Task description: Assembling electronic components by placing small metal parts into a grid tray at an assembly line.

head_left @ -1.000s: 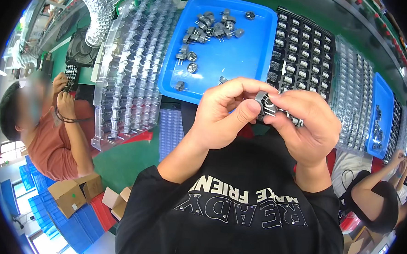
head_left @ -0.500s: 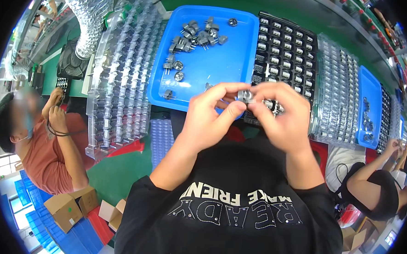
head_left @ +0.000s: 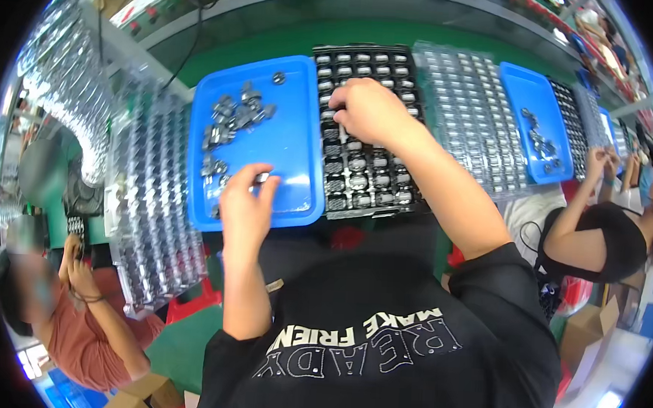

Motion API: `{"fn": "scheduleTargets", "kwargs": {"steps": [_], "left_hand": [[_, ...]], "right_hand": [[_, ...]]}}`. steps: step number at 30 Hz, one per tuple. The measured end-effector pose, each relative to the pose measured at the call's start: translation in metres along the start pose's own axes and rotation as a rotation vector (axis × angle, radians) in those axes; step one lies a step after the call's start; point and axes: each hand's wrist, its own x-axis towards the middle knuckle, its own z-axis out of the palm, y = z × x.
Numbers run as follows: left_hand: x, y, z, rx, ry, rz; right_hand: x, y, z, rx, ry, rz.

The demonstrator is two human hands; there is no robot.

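My left hand [head_left: 245, 211] reaches over the near side of a blue tray [head_left: 293, 132]. Its thumb and forefinger close around a small grey metallic part [head_left: 262, 177]. Several similar grey round parts with pins [head_left: 239, 111] lie loose at the tray's left and far side. Over the left columns of a black compartment tray [head_left: 334, 150], my right hand [head_left: 378, 112] points its fingertips down into a cell. Those fingers are bent together, and whatever they hold is hidden. Shiny parts fill many of the black tray's cells; some on the left look dark.
Clear plastic trays stand on the left [head_left: 153, 195] and right [head_left: 471, 115]. Another blue tray [head_left: 552, 134] with grey parts lies farther right. One co-worker [head_left: 91, 317] sits at the left, another [head_left: 598, 240] at the right. A silver flexible duct [head_left: 77, 110] hangs at upper left.
My hands were together around a small part over the trays' near edge. They have separated: the right moved onto the black tray, the left into the blue tray. The view has shifted.
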Motion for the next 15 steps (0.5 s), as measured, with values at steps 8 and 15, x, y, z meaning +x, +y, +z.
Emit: {"fn": "scheduleTargets", "kwargs": {"steps": [8, 15], "left_hand": [[-0.003, -0.026, -0.007, -0.835, 0.119, -0.224], [-0.018, -0.003, -0.028, -1.027, 0.123, -0.099]], "right_hand": [[-0.043, 0.216, -0.109, -0.196, 0.371, 0.709], [-0.035, 0.246, -0.096, -0.188, 0.289, 0.677]]}}
